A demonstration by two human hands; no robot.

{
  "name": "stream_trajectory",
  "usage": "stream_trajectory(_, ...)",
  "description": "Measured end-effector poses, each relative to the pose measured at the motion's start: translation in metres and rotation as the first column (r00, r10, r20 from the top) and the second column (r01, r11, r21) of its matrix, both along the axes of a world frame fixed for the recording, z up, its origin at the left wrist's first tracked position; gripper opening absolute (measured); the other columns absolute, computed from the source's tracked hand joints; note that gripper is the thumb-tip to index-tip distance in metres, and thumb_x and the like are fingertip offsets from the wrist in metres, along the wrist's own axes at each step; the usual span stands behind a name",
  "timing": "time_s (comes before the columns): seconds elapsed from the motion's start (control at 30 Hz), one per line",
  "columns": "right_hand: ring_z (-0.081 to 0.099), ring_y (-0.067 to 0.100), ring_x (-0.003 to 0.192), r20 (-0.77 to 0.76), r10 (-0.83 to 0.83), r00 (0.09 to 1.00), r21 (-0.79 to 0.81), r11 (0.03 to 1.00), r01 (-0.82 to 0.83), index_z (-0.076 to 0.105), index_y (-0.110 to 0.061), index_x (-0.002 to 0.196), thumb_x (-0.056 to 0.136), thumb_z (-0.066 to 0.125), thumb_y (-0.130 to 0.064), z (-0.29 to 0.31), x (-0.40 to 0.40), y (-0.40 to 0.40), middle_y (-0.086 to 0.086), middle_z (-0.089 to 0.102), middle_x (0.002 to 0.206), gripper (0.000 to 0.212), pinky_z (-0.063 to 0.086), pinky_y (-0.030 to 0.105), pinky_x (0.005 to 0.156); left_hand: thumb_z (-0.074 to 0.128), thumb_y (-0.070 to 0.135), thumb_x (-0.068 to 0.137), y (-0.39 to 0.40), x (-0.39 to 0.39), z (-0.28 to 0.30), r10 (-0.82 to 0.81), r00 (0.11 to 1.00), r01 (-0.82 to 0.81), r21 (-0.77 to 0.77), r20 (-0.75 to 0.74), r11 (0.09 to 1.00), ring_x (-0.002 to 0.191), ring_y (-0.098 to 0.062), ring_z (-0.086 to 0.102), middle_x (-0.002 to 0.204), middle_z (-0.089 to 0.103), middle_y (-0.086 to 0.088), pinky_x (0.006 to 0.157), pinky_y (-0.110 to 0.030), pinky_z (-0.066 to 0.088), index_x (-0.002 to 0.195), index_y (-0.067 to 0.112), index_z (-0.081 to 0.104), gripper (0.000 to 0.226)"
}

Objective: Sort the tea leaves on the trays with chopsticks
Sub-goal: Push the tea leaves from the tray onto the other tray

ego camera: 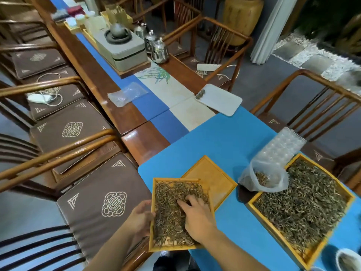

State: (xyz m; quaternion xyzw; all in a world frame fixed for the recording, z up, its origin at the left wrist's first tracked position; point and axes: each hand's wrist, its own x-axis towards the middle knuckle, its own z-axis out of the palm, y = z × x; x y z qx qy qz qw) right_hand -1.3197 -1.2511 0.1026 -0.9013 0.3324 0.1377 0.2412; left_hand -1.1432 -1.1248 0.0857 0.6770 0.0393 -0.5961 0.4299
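Note:
A small yellow wooden tray point(154, 229) full of dry tea leaves point(170, 208) hangs partly over the table's near-left edge. My left hand point(139, 219) grips its left rim. My right hand point(195, 216) lies palm down on the leaves with fingers spread, holding nothing. An empty yellow tray point(214, 177) lies behind it, partly overlapped by it. A large yellow tray point(254, 201) heaped with tea leaves point(304, 202) sits at the right. No chopsticks are in view.
A plastic bag point(261, 178) holding some leaves and a clear blister sheet point(281, 147) sit by the large tray on the blue mat point(224, 137). Farther back are a white tray point(220, 99), a tea set point(121, 34) and kettles. Wooden chairs point(78, 133) line both sides.

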Motion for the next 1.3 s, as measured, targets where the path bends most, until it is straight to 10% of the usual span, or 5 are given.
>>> stream_trajectory(0.8, 0.024, 0.033, 0.140, -0.100, 0.039, 0.994, 0.007, 0.999, -0.038, 0.024, -0.029, 0.152, 0.084, 0.056, -0.003, -0.014, 0.032, -0.031, 0.000, 0.020, 0.160, 0.080, 0.022, 0.052, 0.114, 0.043, -0.010, 0.097, 0.001, -0.002, 0.006, 0.066, 0.997, -0.068, -0.052, -0.045, 0.996, 0.082, -0.044, 0.072, 0.098, 0.074, -0.029, 0.066, -0.052, 0.060, 0.122, 0.009, 0.054, 0.033)
stream_trajectory(1.0, 0.022, 0.033, 0.143, -0.124, -0.025, 0.992, -0.002, 1.000, 0.025, 0.027, -0.023, 0.151, 0.083, 0.057, -0.002, -0.018, 0.017, -0.048, 0.001, 0.022, 0.160, 0.078, 0.021, 0.050, 0.115, 0.042, -0.011, 0.098, 0.004, -0.006, 0.009, 0.093, 0.995, -0.095, -0.054, -0.038, 0.994, 0.058, -0.031, 0.067, 0.076, 0.071, -0.021, 0.054, -0.042, 0.057, 0.124, 0.009, 0.052, 0.034)
stream_trajectory(1.3, 0.019, 0.033, 0.142, -0.029, 0.080, 0.996, 0.009, 0.997, -0.080, 0.020, -0.034, 0.151, 0.082, 0.058, -0.003, -0.012, 0.038, -0.028, 0.000, 0.018, 0.161, 0.085, 0.022, 0.052, 0.114, 0.043, -0.013, 0.095, 0.002, -0.015, 0.016, 0.110, 0.992, -0.112, -0.037, -0.056, 0.993, 0.088, -0.037, 0.049, 0.095, 0.062, -0.027, 0.075, -0.050, 0.046, 0.121, 0.012, 0.054, 0.037)
